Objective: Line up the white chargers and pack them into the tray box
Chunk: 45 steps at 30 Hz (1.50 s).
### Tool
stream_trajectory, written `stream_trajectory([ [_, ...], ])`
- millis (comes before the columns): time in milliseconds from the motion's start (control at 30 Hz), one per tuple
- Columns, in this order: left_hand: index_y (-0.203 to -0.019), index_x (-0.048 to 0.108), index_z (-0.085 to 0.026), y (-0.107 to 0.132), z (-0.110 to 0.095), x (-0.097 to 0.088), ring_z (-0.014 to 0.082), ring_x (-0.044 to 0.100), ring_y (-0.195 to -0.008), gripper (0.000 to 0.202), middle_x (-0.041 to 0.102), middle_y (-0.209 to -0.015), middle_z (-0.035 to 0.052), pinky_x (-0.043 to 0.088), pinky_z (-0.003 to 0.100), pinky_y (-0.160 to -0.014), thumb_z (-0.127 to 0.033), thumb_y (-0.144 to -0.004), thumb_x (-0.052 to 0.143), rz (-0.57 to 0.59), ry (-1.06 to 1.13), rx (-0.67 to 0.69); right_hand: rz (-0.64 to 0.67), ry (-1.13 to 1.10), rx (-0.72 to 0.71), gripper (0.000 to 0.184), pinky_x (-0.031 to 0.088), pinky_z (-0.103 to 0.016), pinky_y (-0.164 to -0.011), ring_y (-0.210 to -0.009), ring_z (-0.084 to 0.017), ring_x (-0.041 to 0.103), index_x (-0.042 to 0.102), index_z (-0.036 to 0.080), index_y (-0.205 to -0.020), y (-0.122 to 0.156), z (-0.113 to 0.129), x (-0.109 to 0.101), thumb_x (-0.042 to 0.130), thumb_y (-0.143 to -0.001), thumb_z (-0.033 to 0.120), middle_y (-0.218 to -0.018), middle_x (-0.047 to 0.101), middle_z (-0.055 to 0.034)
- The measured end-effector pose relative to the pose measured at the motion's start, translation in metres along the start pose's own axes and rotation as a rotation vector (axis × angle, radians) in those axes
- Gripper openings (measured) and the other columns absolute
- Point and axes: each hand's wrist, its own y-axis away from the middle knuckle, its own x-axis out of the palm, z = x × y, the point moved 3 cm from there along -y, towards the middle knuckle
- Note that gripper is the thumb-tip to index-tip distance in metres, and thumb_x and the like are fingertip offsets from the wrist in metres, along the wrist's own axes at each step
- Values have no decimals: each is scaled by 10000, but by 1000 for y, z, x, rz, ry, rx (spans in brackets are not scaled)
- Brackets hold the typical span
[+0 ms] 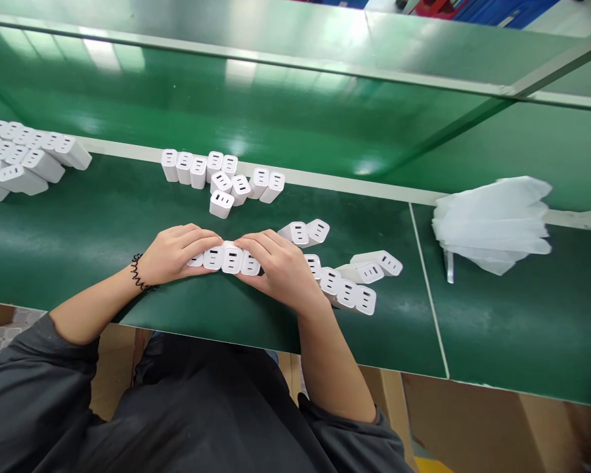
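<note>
Both hands press together a short row of white charger blocks (225,258) on the green belt (79,236). My left hand (175,253) curls over the row's left end, fingers closed on it. My right hand (278,266) covers the right end, fingers bent over the blocks. The blocks show their port faces toward me. Just right of my right hand lies a loose cluster of several more chargers (347,279), and two more chargers (309,231) sit behind it.
A group of chargers (221,176) stands farther back at the belt's centre. A larger pile of chargers (22,157) lies at the far left. A stack of white plastic bags (495,223) rests at the right. A metal rail (325,66) runs behind.
</note>
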Motion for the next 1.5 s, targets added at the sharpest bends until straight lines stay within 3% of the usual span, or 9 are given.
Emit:
stream_trajectory([
  [300, -1228, 551, -164, 0, 1, -2, 187, 664, -910, 429, 708, -1120, 91, 543, 310, -793, -413, -898, 664, -19, -20, 21, -57, -14, -2, 251, 509, -372, -802, -944, -249, 598, 602, 178, -1118, 0, 0, 0, 638, -894, 288, -1085, 691, -86],
  [867, -1268, 497, -182, 2, 4, -1, 173, 684, -839, 524, 722, -1023, 76, 540, 286, -723, -495, -881, 661, -31, 76, -60, 28, -63, 32, 222, 513, -395, -815, -941, -259, 613, 614, 203, -1118, -1, 2, -2, 579, -938, 328, -1098, 697, -90],
  [1067, -1287, 479, -173, 3, 3, 0, 169, 684, -829, 538, 726, -1025, 77, 539, 286, -730, -521, -901, 621, 2, 45, -46, 45, -71, 15, 246, 513, -389, -789, -940, -252, 622, 605, 191, -1118, 0, -2, 3, 595, -932, 352, -1092, 704, -87],
  [1500, -1406, 385, -194, 2, 2, -2, 161, 669, -811, 673, 732, -1010, 54, 522, 267, -714, -520, -881, 651, -61, 71, -2, 20, -49, -21, 248, 507, -378, -751, -874, -236, 637, 600, 182, -1093, 1, -1, 4, 606, -932, 371, -1045, 718, -74],
])
